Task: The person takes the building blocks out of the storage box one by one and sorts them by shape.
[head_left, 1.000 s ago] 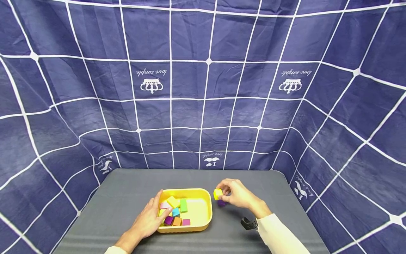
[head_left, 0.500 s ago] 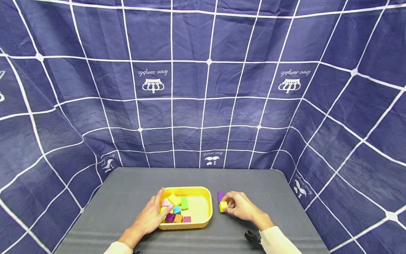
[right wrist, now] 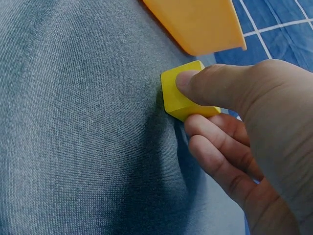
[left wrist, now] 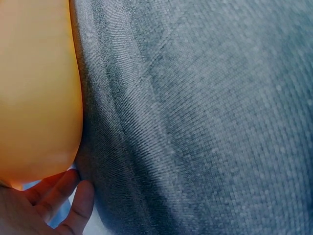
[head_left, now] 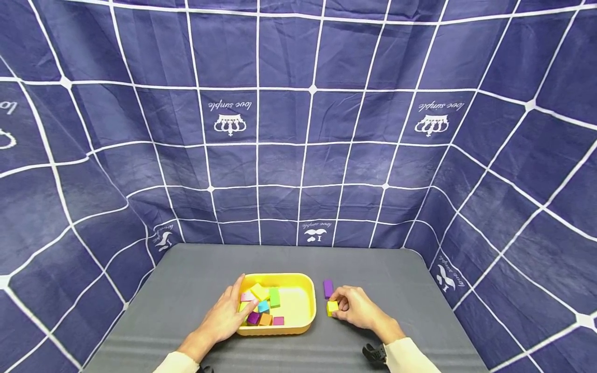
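Left hand (head_left: 225, 313) on a tray (head_left: 297, 304), yellow block (head_left: 331, 309) in right hand (head_left: 356, 309).
The left hand is spread; right of the tray, a purple block (head_left: 328, 289) lies nearer the desk's (head_left: 387, 274) far edge than the yellow block, which the right hand pinches.

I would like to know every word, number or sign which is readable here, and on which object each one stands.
"love simple", upside down above a crown: patterned blue cloth, twice on the back.
"love simple", "I", a heart and moustache, upside down, smaller: same cloth, low centre.
Lettering on the cloth's sides: too slanted, small or cut off to read surely.
Yellow tray and yellow block: none visible.
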Demonstrator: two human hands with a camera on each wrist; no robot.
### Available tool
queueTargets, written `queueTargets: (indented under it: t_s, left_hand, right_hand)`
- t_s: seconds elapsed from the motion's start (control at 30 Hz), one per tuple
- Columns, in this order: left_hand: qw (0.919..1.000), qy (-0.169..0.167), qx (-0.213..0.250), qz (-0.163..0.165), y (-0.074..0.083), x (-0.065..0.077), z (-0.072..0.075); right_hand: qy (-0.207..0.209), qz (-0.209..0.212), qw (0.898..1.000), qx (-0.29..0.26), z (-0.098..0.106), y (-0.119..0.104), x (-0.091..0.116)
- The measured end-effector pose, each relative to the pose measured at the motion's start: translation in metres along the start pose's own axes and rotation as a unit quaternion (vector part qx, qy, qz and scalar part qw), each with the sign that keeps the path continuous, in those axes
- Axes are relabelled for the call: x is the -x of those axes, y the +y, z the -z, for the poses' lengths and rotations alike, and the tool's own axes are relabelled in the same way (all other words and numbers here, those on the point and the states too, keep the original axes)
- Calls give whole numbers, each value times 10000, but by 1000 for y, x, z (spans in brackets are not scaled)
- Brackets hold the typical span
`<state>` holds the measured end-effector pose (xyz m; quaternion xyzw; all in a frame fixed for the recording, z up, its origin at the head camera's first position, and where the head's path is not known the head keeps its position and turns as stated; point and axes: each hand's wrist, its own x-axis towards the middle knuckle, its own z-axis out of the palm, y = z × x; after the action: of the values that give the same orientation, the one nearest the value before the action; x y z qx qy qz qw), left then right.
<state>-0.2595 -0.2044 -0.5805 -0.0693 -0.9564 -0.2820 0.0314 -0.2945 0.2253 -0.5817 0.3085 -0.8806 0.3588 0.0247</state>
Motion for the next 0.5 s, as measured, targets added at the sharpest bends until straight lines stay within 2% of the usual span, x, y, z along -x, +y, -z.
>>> queueTargets:
  t_s: [0.5]
  left_hand:
    - [9999, 103, 7, -109, -1, 1, -1]
  right_hand:
    - [-93, 61, 9999, 1, -1, -6, 5]
